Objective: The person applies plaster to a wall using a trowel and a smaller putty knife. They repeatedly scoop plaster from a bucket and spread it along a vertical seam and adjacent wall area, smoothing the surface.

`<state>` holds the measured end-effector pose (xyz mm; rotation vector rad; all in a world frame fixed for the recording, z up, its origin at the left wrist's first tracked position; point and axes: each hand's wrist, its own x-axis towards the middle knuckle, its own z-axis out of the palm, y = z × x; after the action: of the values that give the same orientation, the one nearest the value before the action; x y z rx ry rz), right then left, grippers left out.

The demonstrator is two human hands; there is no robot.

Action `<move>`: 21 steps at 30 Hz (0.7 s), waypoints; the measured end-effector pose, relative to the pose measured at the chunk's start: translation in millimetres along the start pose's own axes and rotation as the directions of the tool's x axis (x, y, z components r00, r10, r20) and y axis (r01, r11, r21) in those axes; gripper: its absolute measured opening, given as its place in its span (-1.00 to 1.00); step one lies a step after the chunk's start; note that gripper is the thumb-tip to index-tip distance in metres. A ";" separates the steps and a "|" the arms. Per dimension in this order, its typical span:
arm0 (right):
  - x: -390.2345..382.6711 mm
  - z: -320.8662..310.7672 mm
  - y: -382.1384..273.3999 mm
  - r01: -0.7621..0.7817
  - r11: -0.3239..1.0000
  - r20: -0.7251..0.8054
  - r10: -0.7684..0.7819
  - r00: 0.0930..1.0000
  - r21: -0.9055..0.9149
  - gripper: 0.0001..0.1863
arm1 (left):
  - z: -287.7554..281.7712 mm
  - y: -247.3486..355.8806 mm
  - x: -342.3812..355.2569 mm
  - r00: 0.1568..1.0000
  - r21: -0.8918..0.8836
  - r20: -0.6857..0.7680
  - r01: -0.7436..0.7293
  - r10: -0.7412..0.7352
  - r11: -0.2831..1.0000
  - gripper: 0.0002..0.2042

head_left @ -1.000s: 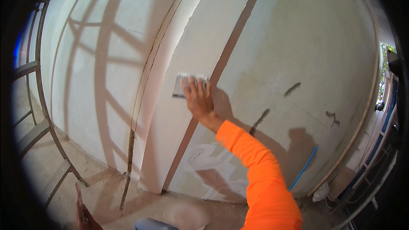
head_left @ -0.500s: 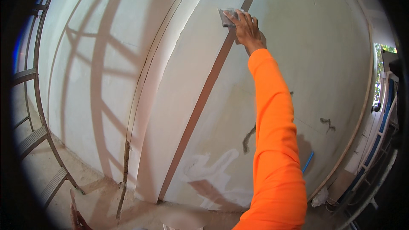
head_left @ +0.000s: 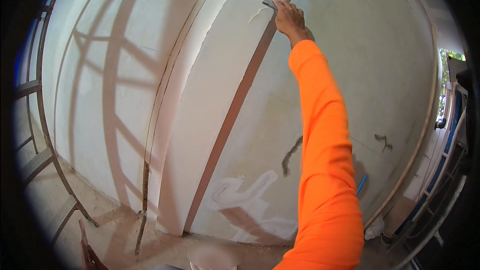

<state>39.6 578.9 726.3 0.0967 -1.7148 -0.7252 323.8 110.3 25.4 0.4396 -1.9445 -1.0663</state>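
High on the wall [head_left: 330,95], my right hand [head_left: 290,18] grips a flat grey scraper blade [head_left: 269,3]. The blade is tilted against the surface beside a long brown strip [head_left: 235,107], which runs slantwise down the wall. A thin whitish ridge [head_left: 256,15] curves away just below the blade. An orange sleeve [head_left: 325,155] covers my right arm. At the bottom left edge, a small part of my left hand [head_left: 92,259] shows, dark and cut off. Its fingers seem closed around a thin, flat piece [head_left: 83,242] seen edge-on, too little of it visible to name.
A metal ladder [head_left: 37,162] stands at the left, and its shadow falls across the pale wall. A blurred round, pale shape [head_left: 215,257] sits at the bottom middle. White patches [head_left: 245,190] and dark marks [head_left: 291,157] show low on the wall. Metal frames [head_left: 440,170] lean at the far right.
My right hand has moved up a little with the scraper, and the blade has turned to a steeper tilt. A thin whitish ridge now shows beside it. The view has shifted slightly.
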 end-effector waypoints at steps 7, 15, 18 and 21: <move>-64.4 7.6 -53.6 0.085 0.996 0.044 -0.084 0.995 -0.020 -0.39 | 4.8 -10.2 -6.7 0.998 -0.036 -0.034 -0.046 0.045 0.998 -0.75; -187.0 27.6 -126.0 0.129 0.988 -0.054 -0.125 0.991 0.082 -0.39 | 16.3 -22.8 -5.1 0.999 -0.143 -0.031 0.008 -0.013 0.990 -0.78; -239.1 40.1 -155.0 0.152 0.982 -0.048 -0.147 0.988 0.113 -0.39 | 12.7 -17.7 -5.1 1.000 -0.131 -0.013 -0.014 0.013 0.991 -0.77; -296.6 25.8 -195.3 0.213 0.974 -0.020 -0.212 0.977 0.082 -0.40 | 9.9 -16.0 -6.3 0.997 -0.136 0.037 0.067 -0.062 0.988 -0.76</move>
<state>40.3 561.8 370.7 0.3469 -1.7406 -0.8076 317.9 110.2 6.4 0.4134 -1.8822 -1.2475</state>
